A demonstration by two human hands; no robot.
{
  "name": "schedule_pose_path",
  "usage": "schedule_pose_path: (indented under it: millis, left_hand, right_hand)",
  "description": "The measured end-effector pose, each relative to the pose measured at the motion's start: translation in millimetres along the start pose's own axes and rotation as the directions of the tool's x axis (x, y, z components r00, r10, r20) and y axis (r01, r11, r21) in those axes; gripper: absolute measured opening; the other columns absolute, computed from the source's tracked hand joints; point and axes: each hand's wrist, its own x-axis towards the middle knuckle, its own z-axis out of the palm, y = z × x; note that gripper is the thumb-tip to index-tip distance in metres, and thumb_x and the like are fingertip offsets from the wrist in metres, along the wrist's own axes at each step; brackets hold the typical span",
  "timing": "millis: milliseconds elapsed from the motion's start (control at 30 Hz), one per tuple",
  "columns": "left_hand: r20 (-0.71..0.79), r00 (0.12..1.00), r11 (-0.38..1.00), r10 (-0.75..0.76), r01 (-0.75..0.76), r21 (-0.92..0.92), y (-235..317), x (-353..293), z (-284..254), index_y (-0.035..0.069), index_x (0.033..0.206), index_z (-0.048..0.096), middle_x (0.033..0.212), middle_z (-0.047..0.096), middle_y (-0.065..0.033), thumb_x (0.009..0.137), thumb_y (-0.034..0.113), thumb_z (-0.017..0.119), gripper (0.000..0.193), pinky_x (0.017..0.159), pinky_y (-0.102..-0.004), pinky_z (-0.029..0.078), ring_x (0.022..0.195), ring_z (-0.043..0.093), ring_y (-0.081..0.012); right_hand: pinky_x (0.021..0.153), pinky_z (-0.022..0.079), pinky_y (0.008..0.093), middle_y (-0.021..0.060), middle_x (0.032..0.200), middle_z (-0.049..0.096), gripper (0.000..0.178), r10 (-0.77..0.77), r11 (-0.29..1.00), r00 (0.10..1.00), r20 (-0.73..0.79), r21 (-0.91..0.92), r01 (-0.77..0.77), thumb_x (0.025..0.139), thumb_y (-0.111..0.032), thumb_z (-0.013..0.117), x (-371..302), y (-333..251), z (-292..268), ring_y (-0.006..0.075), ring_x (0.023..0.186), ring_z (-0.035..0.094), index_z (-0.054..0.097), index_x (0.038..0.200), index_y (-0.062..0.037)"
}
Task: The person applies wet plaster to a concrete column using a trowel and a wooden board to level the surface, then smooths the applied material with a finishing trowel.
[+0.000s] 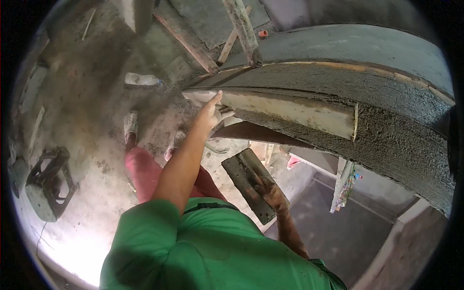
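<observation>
A long pale wooden board (290,108) lies along the wet grey mortar of a ledge (396,137). At the board's left end is my left hand (211,115), gripping it with a finger along the top edge and other fingers lower down. Close to my body on the right, my right hand (272,194) holds a rectangular, mortar-coated plastering float (246,176) by its handle, tilted and apart from the ledge. The fingers of that hand are partly lost against the dark float.
Wooden props (241,34) stand beyond the ledge's left end. A plastic bottle (141,79) lies on the dusty floor, and an overturned plastic stool (48,186) is at far left. Below the ledge, a lower room with a grey floor (333,232) shows on the right.
</observation>
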Motion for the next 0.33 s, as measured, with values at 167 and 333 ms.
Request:
schedule_pose_path:
  millis: [167, 333]
  left_hand:
    - [-0.106, 0.994, 0.995, 0.006, -0.016, -0.096, -5, 8, 2, 0.006, 0.123, 0.049, 0.123, 0.049, -0.0161, 0.078, 0.027, 0.079, 0.057, 0.102, -0.0611, 0.038, 0.111, 0.048, -0.0374]
    - [-0.043, 0.999, 0.999, 0.015, -0.017, -0.047, 4, 7, -9, 0.013, 0.13, 0.046, 0.131, 0.045, -0.0135, 0.082, 0.033, 0.074, 0.059, 0.104, -0.0624, 0.034, 0.125, 0.037, -0.0373]
  right_hand:
    - [0.108, 0.034, 0.0344, 0.0159, 0.143, 0.043, 0.063, 0.068, 0.85, 0.995, -0.079, 0.526, -0.017, 0.085, -0.014, 0.065, -14, 4, 2, 0.0222, 0.127, 0.045, 0.039, 0.138, 0.0074]
    - [0.102, 0.038, 0.0308, 0.0109, 0.132, 0.056, 0.055, 0.236, 0.972, 0.967, -0.097, 0.032, -0.234, 0.088, -0.013, 0.066, -15, -79, -10, 0.0185, 0.118, 0.052, 0.045, 0.137, 0.0025]
